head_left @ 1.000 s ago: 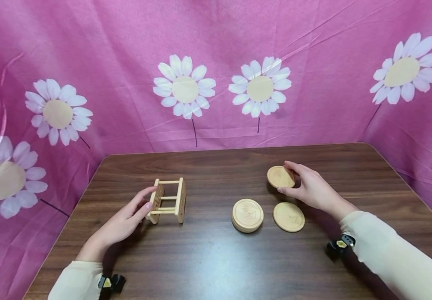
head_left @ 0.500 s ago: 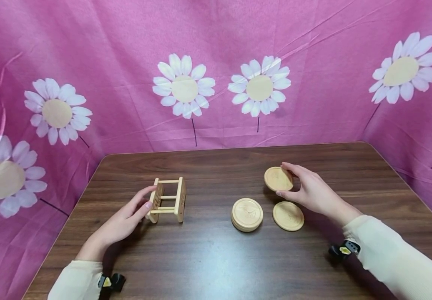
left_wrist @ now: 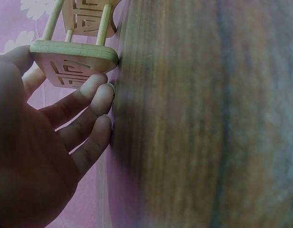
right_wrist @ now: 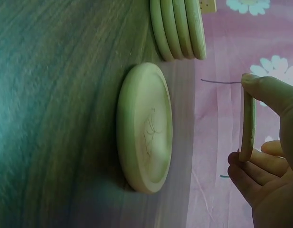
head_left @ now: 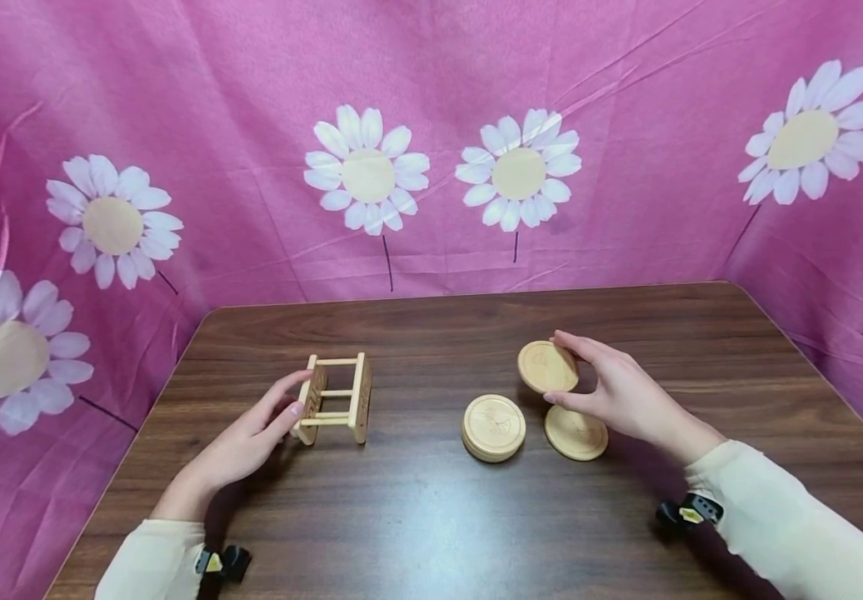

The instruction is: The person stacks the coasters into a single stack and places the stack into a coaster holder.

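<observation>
My left hand [head_left: 247, 437] holds the left side panel of a small light-wood coaster rack [head_left: 361, 400], thumb and fingers at the panel's edges. Cut-out slots show in that panel in the left wrist view, where the rack [left_wrist: 72, 49] is joined by round rods. Between thumb and fingertips of my right hand [head_left: 630, 400], a round wooden coaster [head_left: 544, 367] is pinched by its rim, raised off the table and tilted. Below it lies a single coaster [head_left: 578, 437], its far edge partly covered in the head view. A stack of several coasters [head_left: 494, 427] stands left of that one.
The dark wood-grain table [head_left: 401, 517] carries all these things. Pink cloth with white daisies [head_left: 431, 275] hangs behind the table and along both sides.
My right hand has moved left and nearer with the pinched coaster, now over the far edge of the single coaster. My left hand and the rack stay put.
</observation>
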`<state>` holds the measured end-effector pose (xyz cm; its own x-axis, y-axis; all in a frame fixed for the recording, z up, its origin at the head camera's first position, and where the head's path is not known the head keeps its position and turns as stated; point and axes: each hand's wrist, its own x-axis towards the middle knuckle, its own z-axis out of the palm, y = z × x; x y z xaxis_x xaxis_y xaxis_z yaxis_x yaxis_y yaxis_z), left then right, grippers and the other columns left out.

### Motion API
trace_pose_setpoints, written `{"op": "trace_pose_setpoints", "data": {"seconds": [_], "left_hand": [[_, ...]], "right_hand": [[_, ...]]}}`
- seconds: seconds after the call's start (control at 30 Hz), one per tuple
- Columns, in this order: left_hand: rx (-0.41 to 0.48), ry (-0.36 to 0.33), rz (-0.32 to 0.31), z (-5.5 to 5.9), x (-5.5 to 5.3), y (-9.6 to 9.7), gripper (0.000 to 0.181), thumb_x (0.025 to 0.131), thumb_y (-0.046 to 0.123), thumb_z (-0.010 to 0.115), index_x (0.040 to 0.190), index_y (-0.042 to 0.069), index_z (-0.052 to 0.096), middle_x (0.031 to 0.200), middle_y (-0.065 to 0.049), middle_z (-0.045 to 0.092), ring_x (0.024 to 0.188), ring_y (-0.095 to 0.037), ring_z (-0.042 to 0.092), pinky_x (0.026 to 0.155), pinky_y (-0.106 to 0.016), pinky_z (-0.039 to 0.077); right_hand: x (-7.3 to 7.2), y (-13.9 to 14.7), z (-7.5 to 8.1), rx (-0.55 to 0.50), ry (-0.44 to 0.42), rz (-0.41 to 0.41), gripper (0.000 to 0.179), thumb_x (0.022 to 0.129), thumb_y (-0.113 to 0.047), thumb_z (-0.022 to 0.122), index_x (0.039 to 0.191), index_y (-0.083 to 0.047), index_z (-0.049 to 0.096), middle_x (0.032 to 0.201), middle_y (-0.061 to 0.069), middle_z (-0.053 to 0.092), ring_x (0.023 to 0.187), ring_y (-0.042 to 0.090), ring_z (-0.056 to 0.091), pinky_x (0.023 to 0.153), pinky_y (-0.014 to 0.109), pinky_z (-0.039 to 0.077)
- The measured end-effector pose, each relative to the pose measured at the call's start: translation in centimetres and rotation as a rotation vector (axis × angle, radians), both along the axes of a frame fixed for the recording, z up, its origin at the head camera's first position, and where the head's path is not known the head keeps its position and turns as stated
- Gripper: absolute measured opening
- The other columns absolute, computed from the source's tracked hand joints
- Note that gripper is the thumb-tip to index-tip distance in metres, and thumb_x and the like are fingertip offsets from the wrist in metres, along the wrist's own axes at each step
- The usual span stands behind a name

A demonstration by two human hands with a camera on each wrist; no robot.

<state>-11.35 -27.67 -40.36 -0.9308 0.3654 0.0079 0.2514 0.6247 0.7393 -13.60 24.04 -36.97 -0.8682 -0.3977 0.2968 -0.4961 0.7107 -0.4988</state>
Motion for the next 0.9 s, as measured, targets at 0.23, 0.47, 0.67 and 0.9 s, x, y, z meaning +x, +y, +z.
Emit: {"op": "trace_pose_setpoints", "data": {"seconds": [0.23, 0.47, 0.67, 0.9], "left_hand": [[0.009, -0.008, -0.004, 0.0, 0.0, -0.1, 0.051, 0.118, 0.024, 0.046, 0.167, 0.022, 0.034, 0.123, -0.011, 0.071, 0.105, -0.010, 0.064, 0.089, -0.030, 0.051], [0.010, -0.013, -0.004, 0.0, -0.1, 0.0, 0.051, 0.118, 0.025, 0.045, 0.167, 0.023, 0.035, 0.124, -0.011, 0.071, 0.105, -0.010, 0.064, 0.091, -0.030, 0.051], [0.007, -0.008, -0.004, 0.1, -0.1, 0.1, 0.051, 0.118, 0.025, 0.046, 0.167, 0.023, 0.035, 0.123, -0.011, 0.072, 0.105, -0.010, 0.065, 0.091, -0.030, 0.051], [0.008, -0.004, -0.001, 0.0, 0.0, 0.0, 0.051, 0.118, 0.025, 0.045, 0.167, 0.023, 0.035, 0.127, -0.013, 0.072, 0.109, -0.009, 0.065, 0.093, -0.030, 0.051]], "right_hand": [[0.4, -0.6, 0.0, -0.001, 0.004, 0.030, 0.084, 0.083, -0.020, 0.096, 0.151, 0.007, 0.054, 0.143, 0.025, 0.068, 0.129, 0.042, 0.068, 0.107, 0.056, 0.049], [1.2, -1.2, 0.0, -0.031, -0.022, 0.080, 0.084, 0.084, -0.018, 0.095, 0.152, 0.007, 0.053, 0.146, 0.026, 0.066, 0.127, 0.041, 0.069, 0.100, 0.053, 0.057], [1.8, -1.9, -0.2, -0.005, -0.001, 0.107, 0.083, 0.085, -0.021, 0.094, 0.153, 0.005, 0.054, 0.148, 0.023, 0.066, 0.134, 0.040, 0.066, 0.110, 0.051, 0.051], [2.2, -2.7, -0.7, 0.003, 0.019, 0.150, 0.082, 0.086, -0.018, 0.093, 0.153, 0.006, 0.053, 0.148, 0.024, 0.065, 0.127, 0.035, 0.070, 0.106, 0.057, 0.053]]}}
